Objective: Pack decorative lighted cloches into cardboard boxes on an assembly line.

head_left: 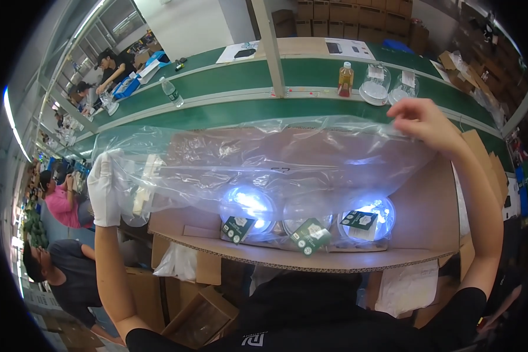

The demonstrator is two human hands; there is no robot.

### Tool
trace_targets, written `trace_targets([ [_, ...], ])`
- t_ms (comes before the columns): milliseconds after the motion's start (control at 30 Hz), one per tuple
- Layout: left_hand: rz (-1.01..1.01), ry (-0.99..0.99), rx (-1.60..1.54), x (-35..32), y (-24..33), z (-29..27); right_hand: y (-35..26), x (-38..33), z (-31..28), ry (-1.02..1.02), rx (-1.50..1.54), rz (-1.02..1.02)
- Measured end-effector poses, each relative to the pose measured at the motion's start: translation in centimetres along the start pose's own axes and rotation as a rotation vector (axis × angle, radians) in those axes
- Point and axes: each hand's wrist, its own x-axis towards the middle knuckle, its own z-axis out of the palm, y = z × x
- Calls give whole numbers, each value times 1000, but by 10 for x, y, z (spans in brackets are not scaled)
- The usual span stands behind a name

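Clear plastic sheet (pixel 264 158) stretched over an open cardboard box (pixel 416 205)

Gloved left hand (pixel 104 188) and bare right hand (pixel 422 120) each pinch an edge; even tension should keep it flat above the domes (pixel 249 208).

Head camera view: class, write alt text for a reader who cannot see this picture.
A person stretches a large clear plastic bag over an open brown cardboard box, the white-gloved left hand gripping one end and the bare right hand the other. Inside the box lie round clear plastic containers with small dark green tags.
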Motion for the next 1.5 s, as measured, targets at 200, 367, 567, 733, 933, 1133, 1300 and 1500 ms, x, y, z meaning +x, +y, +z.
trace_targets([
  [200, -133, -73, 2, 7, 25, 3, -13, -85, -47, 331, -333, -200],
  [367, -129, -73, 61, 33, 39, 27, -15, -125, -78, 469, -542, -116],
  [567, -116, -477, 375, 73, 48, 57, -1, -117, -76, 441, -598, -66],
  [733, -200, -506, 436, 49, 14, 104, 18, -111, -36, 339, -566, 28],
  [933, 258, -398, 917, 22, 24, 118, 15, -121, -11, 375, -803, -38],
  [1133, 255, 21, 660, 13, 96, 87, -11, -121, -25, 522, -824, -189],
  [1300, 656, -837, 800, -31, 140, 122, -50, -124, -23, -126, -921, -313],
  [1500, 317, -1310, 890, -38, 37, 174, 1, -77, 31, -555, -844, 24],
])
